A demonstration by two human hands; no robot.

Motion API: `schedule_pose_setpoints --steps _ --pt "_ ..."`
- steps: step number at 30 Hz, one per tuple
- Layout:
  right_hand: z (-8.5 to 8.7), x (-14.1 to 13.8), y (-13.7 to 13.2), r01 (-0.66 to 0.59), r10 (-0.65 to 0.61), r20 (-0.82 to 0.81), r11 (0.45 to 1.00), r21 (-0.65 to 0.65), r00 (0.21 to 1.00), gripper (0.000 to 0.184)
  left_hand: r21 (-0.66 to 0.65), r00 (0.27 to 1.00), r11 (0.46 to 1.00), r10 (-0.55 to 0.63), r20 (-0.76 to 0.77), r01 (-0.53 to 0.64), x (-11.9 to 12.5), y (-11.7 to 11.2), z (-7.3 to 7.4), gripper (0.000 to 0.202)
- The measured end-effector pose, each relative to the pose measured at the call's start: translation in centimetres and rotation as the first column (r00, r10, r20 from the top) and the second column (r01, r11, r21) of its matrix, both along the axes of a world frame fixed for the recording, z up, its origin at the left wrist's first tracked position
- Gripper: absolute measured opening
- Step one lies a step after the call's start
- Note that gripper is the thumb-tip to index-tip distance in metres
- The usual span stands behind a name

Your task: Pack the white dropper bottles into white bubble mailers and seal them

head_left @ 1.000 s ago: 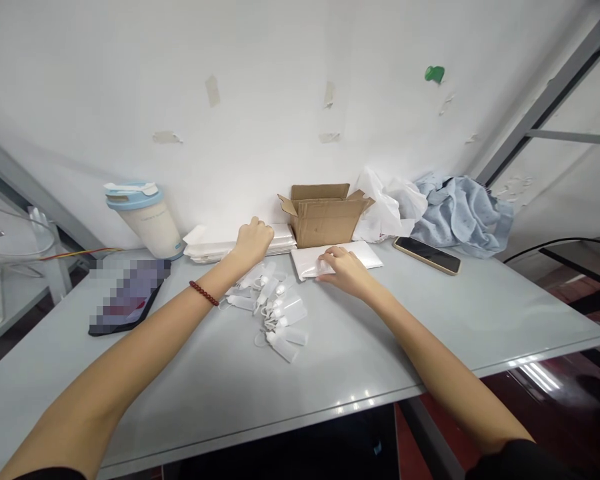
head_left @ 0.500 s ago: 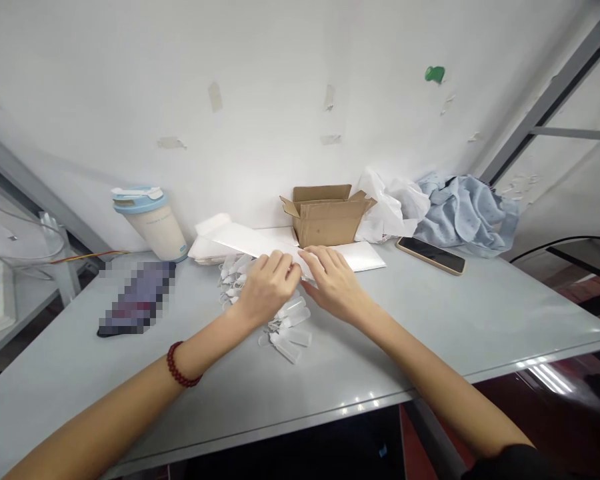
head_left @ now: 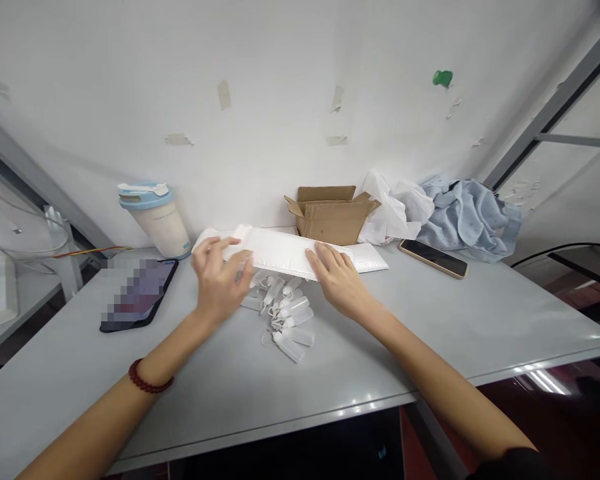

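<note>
Both my hands hold a white padded envelope lengthwise above the grey table. My left hand grips its left end, fingers curled round the edge. At the envelope's right end my right hand is closed on it. Under the envelope lies a heap of several small translucent plastic bottles with white caps. More white envelopes lie flat behind my right hand.
An open cardboard box stands by the wall, with a white plastic bag and blue cloth to its right. A phone lies right of the envelopes. A lidded cup and a dark tablet are at left.
My left hand went from the stack by the wall to the envelope, then slid to its left end. The envelope has been lifted off the table and now spans both hands.
</note>
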State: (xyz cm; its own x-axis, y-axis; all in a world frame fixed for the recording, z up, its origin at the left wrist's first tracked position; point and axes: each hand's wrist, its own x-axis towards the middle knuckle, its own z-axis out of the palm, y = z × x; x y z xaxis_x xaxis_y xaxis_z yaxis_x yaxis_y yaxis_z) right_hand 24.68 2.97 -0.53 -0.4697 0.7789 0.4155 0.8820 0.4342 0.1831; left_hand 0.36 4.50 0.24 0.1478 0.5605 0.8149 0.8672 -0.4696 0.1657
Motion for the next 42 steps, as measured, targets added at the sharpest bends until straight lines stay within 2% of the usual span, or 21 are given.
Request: schedule_pose_setpoints --steps 2,4,6,8,10,14,19,22,25,30,36,42 --pt "-0.1 0.0 0.0 -0.005 0.004 0.02 1.0 0.015 1.0 0.053 -0.116 0.98 0.992 0.061 0.19 -0.04 -1.7 1.0 0.0 0.023" --pt "-0.3 -0.1 -0.1 -0.012 0.011 0.033 0.999 0.037 0.999 0.054 -0.316 0.895 0.944 0.061 0.441 0.092 -3.0 1.7 0.2 0.037" --pt "-0.5 -0.2 -0.2 -0.025 0.022 0.045 0.998 0.061 0.999 0.053 -0.459 0.721 0.827 0.097 0.687 0.325 -3.8 2.1 0.4 0.046" --pt "-0.7 -0.4 -0.3 -0.042 0.037 0.055 0.996 0.08 0.998 0.052 -0.49 0.551 0.695 0.161 0.819 0.526 -4.0 2.1 0.8 0.046" --pt "-0.8 -0.6 -0.5 -0.054 0.048 0.062 0.995 0.085 0.997 0.053 -0.483 0.471 0.595 0.19 0.862 0.643 -3.7 1.7 1.1 0.041" --pt "-0.8 -0.9 -0.9 -0.059 0.055 0.055 0.996 0.062 0.997 0.059 -0.47 0.432 0.481 0.196 0.88 0.74 -2.3 0.4 1.5 0.045" --pt "0.1 -1.1 -1.6 -0.109 0.109 0.023 0.994 0.013 0.994 0.069 -0.444 0.43 0.332 0.121 0.895 0.832 -0.4 -1.2 1.3 0.055" --pt "0.6 -1.2 -2.1 -0.163 0.163 0.0 0.986 -0.024 0.987 0.076 -0.441 0.441 0.279 0.064 0.895 0.853 0.5 -2.1 1.1 0.054" --pt "0.7 -1.5 -2.6 -0.22 0.218 -0.025 0.974 -0.053 0.976 0.078 -0.432 0.442 0.257 0.024 0.897 0.864 1.5 -3.0 1.0 0.052" --pt "0.4 -1.9 -3.0 -0.272 0.267 -0.071 0.96 -0.066 0.961 0.081 -0.477 0.5 0.275 -0.016 0.866 0.835 2.3 -3.7 0.9 0.038" --pt "0.5 -1.6 -2.9 -0.27 0.266 -0.127 0.963 -0.017 0.956 0.079 -0.544 0.59 0.333 -0.048 0.806 0.77 2.2 -3.8 0.4 0.031" --pt "0.6 -1.6 -3.0 -0.249 0.247 -0.148 0.968 0.004 0.958 0.074 -0.566 0.631 0.392 -0.049 0.774 0.725 2.2 -3.9 0.6 0.031"
